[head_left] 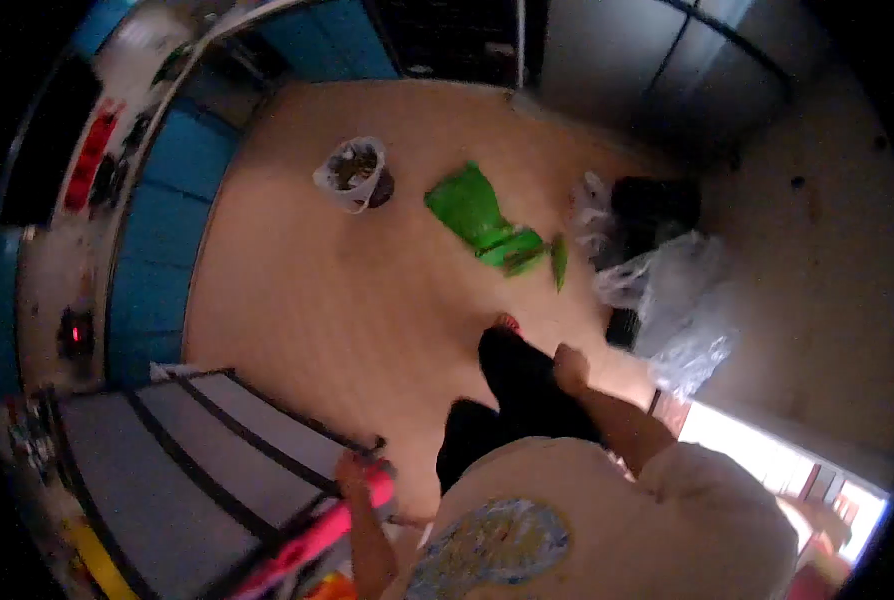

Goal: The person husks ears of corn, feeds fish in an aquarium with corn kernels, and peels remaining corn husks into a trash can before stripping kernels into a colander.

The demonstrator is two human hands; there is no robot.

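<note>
My left hand (350, 475) is low at the left, beside the end of a long pink roll-shaped thing (317, 532) and the corner of a grey panelled unit with dark strips (217, 440). Blur hides its fingers, so I cannot tell whether it grips or only touches there. My right hand (570, 368) hangs beside my dark-clad leg, apart from the things on the floor. It looks rounded, but its fingers are smeared and nothing shows in it. Ahead on the floor lies a crumpled green bag (467, 208), with smaller green pieces (559, 262) near it.
A white bin (359, 178) with refuse inside stands on the wood-toned floor (297, 270). Clear plastic bags (682, 310) and a black box-like thing (657, 202) lie along the right wall. Blue cabinets (162, 220) line the left under a cluttered counter (52, 290).
</note>
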